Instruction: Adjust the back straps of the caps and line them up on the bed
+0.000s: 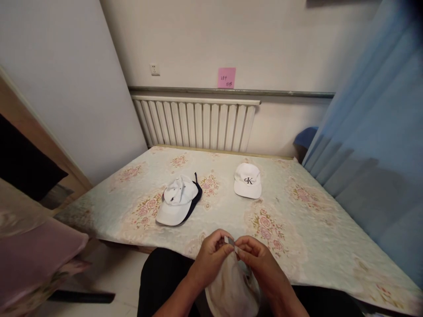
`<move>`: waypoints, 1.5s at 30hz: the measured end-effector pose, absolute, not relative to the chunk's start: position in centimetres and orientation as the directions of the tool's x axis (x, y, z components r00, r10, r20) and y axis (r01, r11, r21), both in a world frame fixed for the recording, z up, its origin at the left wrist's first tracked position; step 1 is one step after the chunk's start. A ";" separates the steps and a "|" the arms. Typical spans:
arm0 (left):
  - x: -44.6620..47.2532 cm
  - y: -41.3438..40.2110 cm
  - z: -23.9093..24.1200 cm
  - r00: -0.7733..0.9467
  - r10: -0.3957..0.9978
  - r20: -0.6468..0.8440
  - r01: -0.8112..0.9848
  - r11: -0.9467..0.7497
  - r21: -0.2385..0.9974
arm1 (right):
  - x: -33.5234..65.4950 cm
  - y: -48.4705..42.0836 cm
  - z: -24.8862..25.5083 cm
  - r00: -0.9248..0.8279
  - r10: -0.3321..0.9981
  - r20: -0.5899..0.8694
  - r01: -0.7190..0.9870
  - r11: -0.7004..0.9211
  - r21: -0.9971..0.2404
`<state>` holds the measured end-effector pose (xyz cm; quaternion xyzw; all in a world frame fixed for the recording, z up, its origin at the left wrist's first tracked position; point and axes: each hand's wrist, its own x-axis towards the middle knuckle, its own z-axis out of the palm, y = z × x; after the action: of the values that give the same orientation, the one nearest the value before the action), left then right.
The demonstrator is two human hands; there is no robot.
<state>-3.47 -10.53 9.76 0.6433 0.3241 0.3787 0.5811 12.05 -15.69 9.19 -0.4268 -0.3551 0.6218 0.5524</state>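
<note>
A beige cap (233,288) hangs at the near edge of the bed, over my lap. My left hand (213,253) pinches the end of its back strap between thumb and fingers, where a small pale tab and grey buckle show. Close beside it, my right hand (256,255) grips the same strap from the other side. To the left on the bed, a white cap with a small dark logo (178,200) lies on top of a black cap (195,204). Farther back lies another white cap (247,180) with "CK" lettering.
The flowered bed sheet (218,211) spreads before me. Behind it are a white radiator (198,123), a pipe and a pink note (226,78) on the wall. A blue curtain (373,145) hangs at the right; pink cloth (42,251) is at the left.
</note>
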 end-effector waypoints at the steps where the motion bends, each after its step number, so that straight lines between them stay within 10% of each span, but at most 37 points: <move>1: -3.5 -10.5 9.7 0.504 0.857 0.107 -0.035 -0.103 0.994 | 12.2 -15.7 9.1 -0.024 0.990 -0.140 -0.363 -0.139 -0.921; 27: -4.9 -7.3 9.4 0.752 0.648 -0.122 0.100 0.071 0.992 | 13.3 -15.5 8.4 -0.139 0.982 -0.125 -0.469 -0.176 -0.866; 45: -4.6 -8.3 8.3 0.766 0.636 -0.092 -0.153 0.319 0.935 | 14.1 -15.4 6.8 -0.200 0.971 -0.133 -0.438 -0.210 -0.874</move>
<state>-4.60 -8.30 8.30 0.5258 0.2298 0.2531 0.7788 14.06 -15.40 6.80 -0.3685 -0.3614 0.6850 0.5142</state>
